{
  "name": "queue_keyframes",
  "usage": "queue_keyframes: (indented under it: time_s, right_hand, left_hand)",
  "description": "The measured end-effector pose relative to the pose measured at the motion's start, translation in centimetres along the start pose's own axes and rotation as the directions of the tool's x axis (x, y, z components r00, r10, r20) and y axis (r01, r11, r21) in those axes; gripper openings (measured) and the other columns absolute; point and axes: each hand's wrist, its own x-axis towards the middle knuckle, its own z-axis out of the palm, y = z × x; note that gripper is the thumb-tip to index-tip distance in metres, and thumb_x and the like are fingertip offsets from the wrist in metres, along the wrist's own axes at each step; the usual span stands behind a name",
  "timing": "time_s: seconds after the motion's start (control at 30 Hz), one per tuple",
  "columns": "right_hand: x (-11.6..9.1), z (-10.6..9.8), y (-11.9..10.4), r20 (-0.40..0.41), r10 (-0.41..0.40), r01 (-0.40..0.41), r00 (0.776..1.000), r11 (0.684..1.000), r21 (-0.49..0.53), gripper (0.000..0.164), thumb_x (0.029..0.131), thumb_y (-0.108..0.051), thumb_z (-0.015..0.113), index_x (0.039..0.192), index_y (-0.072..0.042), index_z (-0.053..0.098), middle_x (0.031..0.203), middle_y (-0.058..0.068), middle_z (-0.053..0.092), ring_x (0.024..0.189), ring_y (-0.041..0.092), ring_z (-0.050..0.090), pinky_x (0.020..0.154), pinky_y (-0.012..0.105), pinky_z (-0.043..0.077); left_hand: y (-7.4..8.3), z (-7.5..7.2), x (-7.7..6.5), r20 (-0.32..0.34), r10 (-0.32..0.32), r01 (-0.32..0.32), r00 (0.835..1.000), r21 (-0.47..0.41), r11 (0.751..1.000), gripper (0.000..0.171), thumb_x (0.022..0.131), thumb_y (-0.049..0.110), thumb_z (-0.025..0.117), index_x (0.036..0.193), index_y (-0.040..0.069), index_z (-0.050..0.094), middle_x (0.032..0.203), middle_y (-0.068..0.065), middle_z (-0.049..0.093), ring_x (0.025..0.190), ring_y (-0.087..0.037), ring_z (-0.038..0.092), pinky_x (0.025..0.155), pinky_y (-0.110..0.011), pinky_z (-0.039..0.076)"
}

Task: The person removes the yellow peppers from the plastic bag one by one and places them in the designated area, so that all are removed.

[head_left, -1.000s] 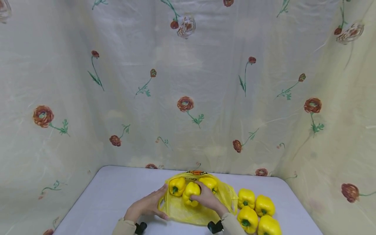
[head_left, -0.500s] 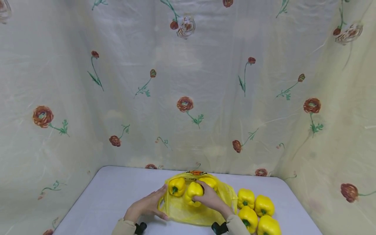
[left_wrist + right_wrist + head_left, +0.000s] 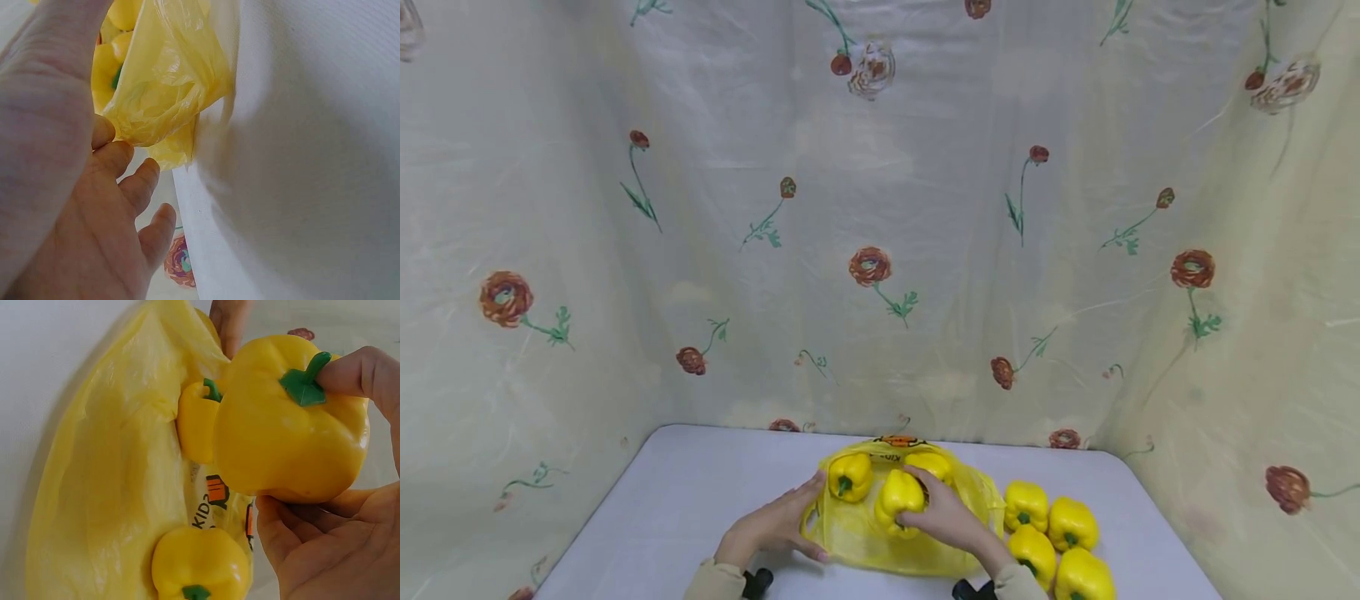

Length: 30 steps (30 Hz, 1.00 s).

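Observation:
My right hand (image 3: 946, 515) grips a yellow bell pepper (image 3: 898, 500) above the yellow plastic bag (image 3: 857, 542). In the right wrist view the thumb presses beside the green stem of this bell pepper (image 3: 290, 431), and the fingers curl under its far side. Two more bell peppers lie in the bag's mouth, a left one (image 3: 850, 477) and a right one (image 3: 929, 463) partly behind my hand. My left hand (image 3: 775, 523) is spread at the bag's left edge. In the left wrist view its fingertips touch the thin bag film (image 3: 162, 94).
Several yellow bell peppers (image 3: 1073, 525) stand in a group on the white table (image 3: 700, 475), right of the bag. A flower-printed curtain (image 3: 880, 358) rises behind the table's back edge and along both sides.
My right hand has drawn the gripped bell pepper slightly to the right, away from the left one in the bag. The left hand has stayed at the bag's edge.

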Motion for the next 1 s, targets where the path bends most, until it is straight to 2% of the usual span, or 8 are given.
queue_keyframes:
  time_s: [0.23,0.63,0.87,1.0]
  right_hand:
    - [-1.5,-0.5,-0.6,0.018,-0.013,0.013,1.000,1.000,0.013,0.084,0.080,-0.037,0.076,0.147,-0.005,0.037,0.144,0.018,0.046,0.119,0.027,0.053,0.096,0.049,0.050]
    - [-3.5,-1.0,-0.6,-0.009,-0.010,0.010,1.000,1.000,-0.012,0.083,0.079,-0.033,0.078,0.146,-0.005,0.038,0.143,0.019,0.047,0.123,0.032,0.051,0.101,0.054,0.047]
    - [-4.7,-1.8,0.3,-0.015,0.034,-0.035,0.999,0.999,-0.007,0.084,0.078,-0.036,0.079,0.145,-0.007,0.039,0.143,0.020,0.045,0.124,0.034,0.050,0.101,0.057,0.046]
    - [-5.5,-2.4,0.5,-0.031,0.075,-0.075,0.997,0.997,0.000,0.084,0.077,-0.038,0.079,0.146,-0.009,0.040,0.143,0.018,0.046,0.121,0.031,0.051,0.098,0.055,0.047]
  left_hand:
    - [0.0,0.1,0.2,0.006,-0.026,0.026,1.000,0.007,1.000,0.122,0.067,0.057,0.079,0.156,0.010,0.010,0.163,-0.011,0.009,0.148,-0.033,0.019,0.120,-0.056,0.019]
    - [0.1,0.0,0.4,0.000,-0.037,0.037,0.999,0.000,0.999,0.123,0.066,0.057,0.079,0.156,0.010,0.010,0.163,-0.010,0.010,0.148,-0.032,0.019,0.120,-0.056,0.019]
    - [0.1,0.2,0.4,0.001,-0.040,0.040,0.999,0.007,0.999,0.123,0.065,0.057,0.079,0.156,0.011,0.010,0.163,-0.010,0.010,0.148,-0.032,0.020,0.120,-0.055,0.019]
    - [0.1,0.3,0.4,-0.003,-0.049,0.049,0.999,0.018,0.999,0.123,0.065,0.058,0.079,0.156,0.011,0.011,0.163,-0.010,0.012,0.148,-0.033,0.021,0.120,-0.056,0.020]
